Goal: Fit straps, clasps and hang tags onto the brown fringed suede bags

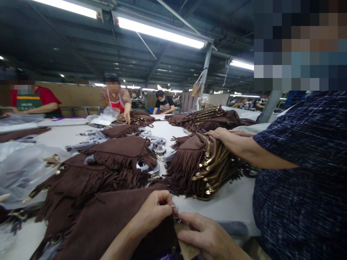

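Note:
A brown fringed suede bag lies in front of me, under my forearms. Beside its right edge, my left hand is closed in a pinch on a thin white string. My right hand is closed on a tan hang tag, just below the string. The fingertips of both hands nearly meet near small metal hardware. Whether the string is looped through that hardware I cannot tell.
More fringed bags with wrapped straps lie ahead. A co-worker's hand rests on a bag stack with gold zippers at right. Clear plastic bags lie left. Other people work across the white table.

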A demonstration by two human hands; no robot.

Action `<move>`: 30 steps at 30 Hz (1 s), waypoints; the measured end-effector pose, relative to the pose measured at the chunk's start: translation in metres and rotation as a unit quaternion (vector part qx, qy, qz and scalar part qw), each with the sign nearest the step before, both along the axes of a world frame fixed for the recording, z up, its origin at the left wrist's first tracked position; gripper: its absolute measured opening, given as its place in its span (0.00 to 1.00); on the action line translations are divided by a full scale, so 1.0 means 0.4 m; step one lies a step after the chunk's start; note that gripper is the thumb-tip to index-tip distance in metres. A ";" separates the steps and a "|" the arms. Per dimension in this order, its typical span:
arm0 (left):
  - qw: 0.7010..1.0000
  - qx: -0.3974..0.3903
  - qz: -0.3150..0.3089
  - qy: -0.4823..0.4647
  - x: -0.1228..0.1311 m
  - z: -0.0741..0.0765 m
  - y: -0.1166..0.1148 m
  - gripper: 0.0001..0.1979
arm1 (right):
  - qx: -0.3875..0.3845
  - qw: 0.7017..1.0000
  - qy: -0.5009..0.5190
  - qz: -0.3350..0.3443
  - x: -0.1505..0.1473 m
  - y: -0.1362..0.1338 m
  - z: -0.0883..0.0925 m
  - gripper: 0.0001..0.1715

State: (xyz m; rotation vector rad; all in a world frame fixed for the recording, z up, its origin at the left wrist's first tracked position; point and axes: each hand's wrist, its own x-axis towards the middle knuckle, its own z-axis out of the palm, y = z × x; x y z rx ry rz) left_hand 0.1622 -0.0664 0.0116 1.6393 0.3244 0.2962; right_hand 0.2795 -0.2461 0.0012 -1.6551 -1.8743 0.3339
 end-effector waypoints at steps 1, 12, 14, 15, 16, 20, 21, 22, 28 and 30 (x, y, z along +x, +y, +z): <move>1.000 -0.023 -0.004 -0.008 -0.004 0.010 -0.002 0.02 | 0.020 0.999 0.025 -0.005 -0.001 0.008 -0.014 0.17; 0.987 -0.139 -0.028 -0.070 -0.021 0.016 0.002 0.07 | -0.011 0.985 0.082 -0.154 -0.013 0.100 0.016 0.11; 0.990 -0.115 -0.024 -0.081 -0.016 0.004 0.006 0.07 | -0.025 0.985 0.081 -0.150 -0.020 0.110 0.041 0.15; 0.991 -0.097 -0.021 -0.088 -0.015 0.000 0.008 0.06 | -0.029 0.984 0.088 -0.152 -0.022 0.116 0.048 0.16; 0.993 -0.067 -0.016 -0.093 -0.015 -0.003 0.008 0.05 | -0.030 0.982 0.103 -0.155 -0.024 0.122 0.051 0.16; 0.984 0.148 -0.008 -0.099 -0.025 0.004 0.000 0.07 | -0.010 0.961 0.223 -0.162 -0.021 0.147 0.029 0.07; 0.976 0.194 -0.013 -0.102 -0.029 0.006 -0.003 0.10 | -0.002 0.956 0.237 -0.173 -0.020 0.151 0.019 0.06; 0.968 0.226 -0.019 -0.106 -0.032 0.009 -0.007 0.12 | 0.008 0.953 0.237 -0.190 -0.018 0.154 0.008 0.07; 0.959 0.249 0.005 -0.135 -0.027 -0.004 -0.007 0.13 | 0.066 0.947 0.185 -0.256 -0.017 0.166 -0.042 0.18; 0.963 0.236 0.038 -0.124 -0.018 -0.013 -0.002 0.10 | 0.065 0.943 0.191 -0.264 -0.018 0.173 -0.047 0.19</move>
